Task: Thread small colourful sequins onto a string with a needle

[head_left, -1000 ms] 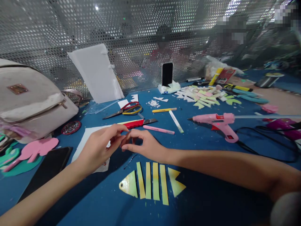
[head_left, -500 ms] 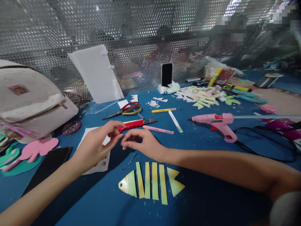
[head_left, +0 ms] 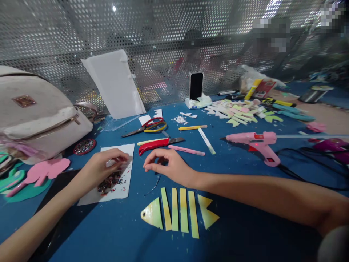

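My left hand (head_left: 110,163) hovers over the left part of a white paper sheet (head_left: 127,182), its fingers loosely bent and thumb apart from them. Beneath it lies a heap of tiny dark and reddish bits (head_left: 111,182), partly covered by the hand. To the right, my right hand (head_left: 169,165) has thumb and fingertips pinched together; whatever is between them is too small to make out. A thin dark strand (head_left: 154,186) lies just below those fingertips. Nearer to me, a yellow-green fish head (head_left: 153,214), several strips (head_left: 184,211) and a tail piece (head_left: 208,211) are laid in a row.
Red-handled cutter (head_left: 154,145), scissors (head_left: 151,126) and pens (head_left: 187,150) lie beyond my hands. A pink glue gun (head_left: 256,140) with a black cord is at right. Cut scraps (head_left: 234,111) and a standing phone (head_left: 196,86) are behind. A pale backpack (head_left: 40,116) stands left.
My left hand has moved left, away from my right fingertips, uncovering the paper and its dark bits. My right hand keeps its pinch in nearly the same place.
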Available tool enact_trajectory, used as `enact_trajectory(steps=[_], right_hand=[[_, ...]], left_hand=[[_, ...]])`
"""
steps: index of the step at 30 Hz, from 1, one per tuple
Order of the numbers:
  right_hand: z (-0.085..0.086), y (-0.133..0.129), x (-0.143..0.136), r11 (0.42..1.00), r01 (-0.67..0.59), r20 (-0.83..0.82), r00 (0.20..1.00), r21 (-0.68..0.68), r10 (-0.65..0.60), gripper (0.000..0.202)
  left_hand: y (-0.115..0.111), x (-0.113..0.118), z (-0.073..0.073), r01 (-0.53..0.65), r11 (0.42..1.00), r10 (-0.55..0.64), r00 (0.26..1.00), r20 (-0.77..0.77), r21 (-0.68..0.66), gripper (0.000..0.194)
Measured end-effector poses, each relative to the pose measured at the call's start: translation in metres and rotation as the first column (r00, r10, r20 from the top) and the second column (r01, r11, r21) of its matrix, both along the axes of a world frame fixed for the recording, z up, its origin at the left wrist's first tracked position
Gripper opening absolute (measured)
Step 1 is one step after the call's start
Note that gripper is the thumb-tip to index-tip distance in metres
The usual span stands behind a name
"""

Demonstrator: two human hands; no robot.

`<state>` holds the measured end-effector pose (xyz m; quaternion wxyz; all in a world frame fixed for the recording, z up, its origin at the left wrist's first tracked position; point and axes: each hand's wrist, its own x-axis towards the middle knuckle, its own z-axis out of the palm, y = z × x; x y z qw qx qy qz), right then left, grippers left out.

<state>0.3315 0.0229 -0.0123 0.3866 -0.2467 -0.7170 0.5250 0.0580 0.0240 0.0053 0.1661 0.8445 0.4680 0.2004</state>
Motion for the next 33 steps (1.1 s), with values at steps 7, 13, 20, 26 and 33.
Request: enact_trajectory(steps=[7, 13, 20, 26, 33], right_hand=[[0.0, -0.001, -0.001, 1.0, -0.002, 0.005, 1.0, 0.0, 0.002, 0.011], [0.0, -0.001, -0.001, 1.0, 0.0, 0.002, 1.0, -0.003, 0.0, 0.013], [0.001, -0.001, -0.001, 1.0, -0.005, 0.001, 1.0, -0.003, 0.005, 0.017], [0.0, -0.001, -0.001, 1.0, -0.01, -0.015, 1.0, 0.004, 0.01, 0.017], [0.0, -0.001, 0.0, 1.0, 0.0, 0.005, 1.0, 0.019, 0.0, 0.01]], left_hand=[[0.001, -0.005, -0.003, 0.065, 0.997, -0.064, 0.998, 0.021, -0.032, 0.014], [0.0, -0.002, -0.004, 0.106, 0.993, -0.104, 0.994, 0.029, -0.054, 0.012], [0.0, 0.002, -0.006, 0.116, 0.991, -0.114, 0.993, 0.03, -0.072, 0.016], [0.0, 0.004, -0.01, 0.092, 0.993, -0.086, 0.993, 0.085, -0.071, 0.017], [-0.008, 0.011, 0.004, -0.087, 0.995, 0.096, 0.981, 0.17, -0.058, 0.017]])
